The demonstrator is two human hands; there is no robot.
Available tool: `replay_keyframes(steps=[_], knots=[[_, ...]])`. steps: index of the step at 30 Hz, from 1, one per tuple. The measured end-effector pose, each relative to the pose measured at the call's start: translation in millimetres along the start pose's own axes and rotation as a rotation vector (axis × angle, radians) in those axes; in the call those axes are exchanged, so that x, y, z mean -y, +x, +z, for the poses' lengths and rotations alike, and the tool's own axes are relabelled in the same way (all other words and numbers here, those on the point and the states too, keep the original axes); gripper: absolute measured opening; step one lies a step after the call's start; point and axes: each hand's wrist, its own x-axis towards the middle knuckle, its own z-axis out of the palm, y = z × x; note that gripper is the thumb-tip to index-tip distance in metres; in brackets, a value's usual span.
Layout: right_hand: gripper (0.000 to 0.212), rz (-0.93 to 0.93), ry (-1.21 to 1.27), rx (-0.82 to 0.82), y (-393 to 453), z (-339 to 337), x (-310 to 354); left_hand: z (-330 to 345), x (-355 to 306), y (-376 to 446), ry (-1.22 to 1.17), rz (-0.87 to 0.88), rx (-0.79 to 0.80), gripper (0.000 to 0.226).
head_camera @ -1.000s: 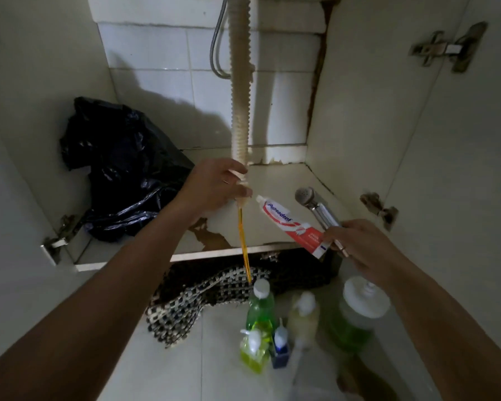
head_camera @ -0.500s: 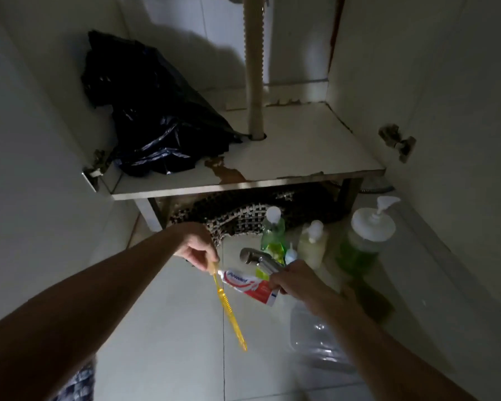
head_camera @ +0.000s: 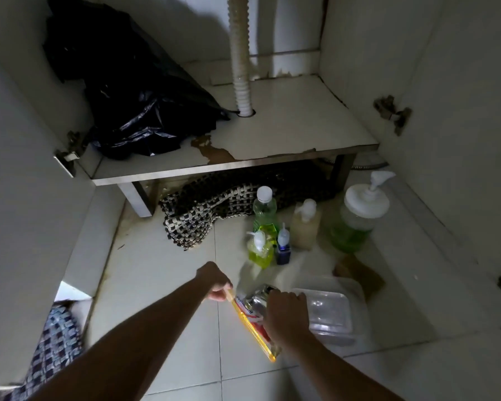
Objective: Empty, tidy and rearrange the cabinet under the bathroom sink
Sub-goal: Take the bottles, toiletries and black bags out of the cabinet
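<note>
My left hand pinches the top end of a yellow toothbrush, which slants down to the tiled floor. My right hand grips a red-and-white toothpaste tube together with a chrome sprayer head, low over the floor beside a clear plastic container. The cabinet shelf stands open ahead with a black plastic bag at its left and the white drain hose passing through it.
Several bottles stand on the floor: a green bottle, a small yellow pump bottle, a small blue bottle, a beige pump bottle and a large green pump jar. A woven mat lies under the shelf. Open cabinet doors flank both sides.
Both hands have come out of the cabinet and down toward the floor, carrying the toothbrush, toothpaste tube and sprayer head. They now sit lower and nearer the clear container.
</note>
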Motion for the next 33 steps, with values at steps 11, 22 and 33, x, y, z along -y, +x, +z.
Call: replay_keyframes(steps=[11, 22, 33], knots=[[0.044, 0.02, -0.056, -0.049, 11, 7, -53, 72, 8, -3, -0.33, -0.078, -0.051, 0.017], [0.047, 0.077, -0.077, -0.044, 32, 12, -101, 110, -17, 2, -0.259, -0.021, -0.076, 0.045], [0.03, 0.26, -0.172, 0.11, 42, -25, -120, 99, -33, -16, -0.317, 0.096, 0.022, 0.021]])
